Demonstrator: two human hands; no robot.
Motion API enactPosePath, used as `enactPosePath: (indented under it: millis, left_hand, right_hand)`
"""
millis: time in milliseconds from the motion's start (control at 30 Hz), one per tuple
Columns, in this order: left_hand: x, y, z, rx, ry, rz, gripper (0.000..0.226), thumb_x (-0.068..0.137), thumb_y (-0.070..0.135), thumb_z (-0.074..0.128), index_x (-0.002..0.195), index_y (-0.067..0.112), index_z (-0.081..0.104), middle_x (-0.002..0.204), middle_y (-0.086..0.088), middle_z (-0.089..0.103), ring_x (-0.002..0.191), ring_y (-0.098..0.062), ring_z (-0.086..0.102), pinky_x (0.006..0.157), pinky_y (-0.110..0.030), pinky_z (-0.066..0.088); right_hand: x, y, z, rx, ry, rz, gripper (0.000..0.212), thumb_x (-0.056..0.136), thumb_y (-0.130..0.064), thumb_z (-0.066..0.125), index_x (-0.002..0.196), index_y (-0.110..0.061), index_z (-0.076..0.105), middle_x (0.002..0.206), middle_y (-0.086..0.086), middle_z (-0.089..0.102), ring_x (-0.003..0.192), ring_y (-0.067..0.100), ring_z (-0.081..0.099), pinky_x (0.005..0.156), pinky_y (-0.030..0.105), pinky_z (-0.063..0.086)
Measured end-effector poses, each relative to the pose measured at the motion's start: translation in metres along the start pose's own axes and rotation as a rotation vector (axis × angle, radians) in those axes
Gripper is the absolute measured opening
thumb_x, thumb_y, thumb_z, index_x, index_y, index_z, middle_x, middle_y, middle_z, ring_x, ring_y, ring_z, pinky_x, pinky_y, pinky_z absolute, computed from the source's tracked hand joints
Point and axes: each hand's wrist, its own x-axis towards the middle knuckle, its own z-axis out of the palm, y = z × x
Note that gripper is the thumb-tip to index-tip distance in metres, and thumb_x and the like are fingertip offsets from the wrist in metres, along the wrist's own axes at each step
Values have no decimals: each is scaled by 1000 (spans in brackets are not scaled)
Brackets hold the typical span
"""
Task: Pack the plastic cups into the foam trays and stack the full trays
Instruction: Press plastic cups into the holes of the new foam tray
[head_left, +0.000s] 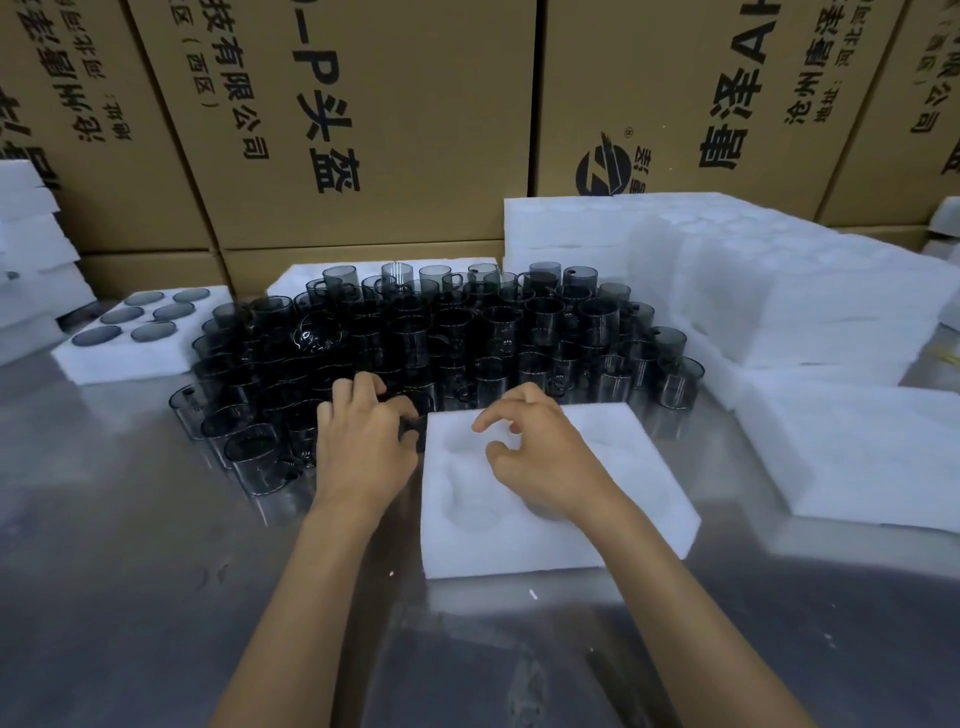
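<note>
A big cluster of dark smoky plastic cups (467, 338) with handles stands on the metal table. In front of it lies a white foam tray (467, 540) whose round pockets hold nothing. My left hand (363, 441) reaches into the near edge of the cluster and curls its fingers round a dark cup (413, 415) just left of the tray. My right hand (540, 452) hovers over the tray's far half with fingers loosely curled, holding nothing. At the far left a foam tray (104, 364) holds several cups in its pockets.
Tall stacks of white foam trays (779, 291) fill the right side, with a flat foam slab (857, 457) in front of them. More foam (31, 249) is piled at the far left. Printed cardboard boxes (363, 130) wall off the back. Bare metal table (130, 597) lies near me.
</note>
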Motion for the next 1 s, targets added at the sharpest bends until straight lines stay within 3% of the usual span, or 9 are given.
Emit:
enactPosePath:
  millis: [67,167,300,433,500,633,767,867,1000]
  left_hand:
    - [0,-1,1,-74,20,-7,17,92,24,65,108,25,70,128,-2,46,121,-23,33,98,-35,26]
    - [4,-2,-6,-316,78,-4,10,93,16,64,101,21,66,130,-2,48,122,-22,38,100,-36,34]
    - [6,9,-25,-771,65,67,16,96,10,60,99,26,60,119,18,52,104,7,53,85,-16,47]
    - [2,32,-34,-1175,-173,132,16,96,0,56,99,15,59,139,3,53,117,-10,61,100,-28,48]
    - [0,39,-33,-1261,-227,168,15,96,-3,55,100,11,58,142,1,51,122,-11,59,105,-29,44]
    - [-1,41,-30,-1465,-266,150,18,92,5,58,110,6,58,142,-4,54,128,-16,56,109,-35,44]
    - [-2,42,-29,-1528,-226,73,37,92,6,61,128,9,55,132,-8,62,123,-23,60,101,-34,51]
    - [-2,42,-27,-1543,-220,-14,43,90,8,65,131,12,55,127,-9,66,118,-27,63,99,-37,53]
    - [-1,40,-27,-1529,-264,-23,52,85,12,73,134,15,55,129,-5,66,122,-23,61,103,-39,50]
  right_hand:
    - [2,0,1,36,29,24,21,92,-12,58,108,-21,69,115,-10,47,111,9,46,84,18,38]
    - [3,2,1,159,99,58,16,94,-17,60,103,-23,71,108,-13,53,101,4,51,75,8,38]
    - [5,-1,-9,516,132,143,15,95,-18,61,103,-25,72,98,-13,68,79,-11,58,67,3,44]
    - [6,-1,-24,734,80,213,29,101,-41,50,115,-23,68,104,-3,76,101,11,68,83,26,50]
    - [5,4,-30,844,40,193,40,102,-45,47,123,-17,64,106,6,76,104,19,70,80,31,48]
    - [-1,13,-35,1034,32,129,40,96,-37,60,129,-15,62,114,13,73,103,25,70,79,31,46]
    - [-5,14,-33,1102,111,86,36,92,-27,70,124,-13,62,115,17,71,111,33,68,100,40,49]
    - [-8,11,-31,1061,199,85,30,86,-19,77,111,-15,60,110,11,73,108,25,69,103,41,49]
    - [-10,6,-29,899,220,44,35,81,-17,82,103,-8,57,96,-4,74,94,12,72,90,29,52]
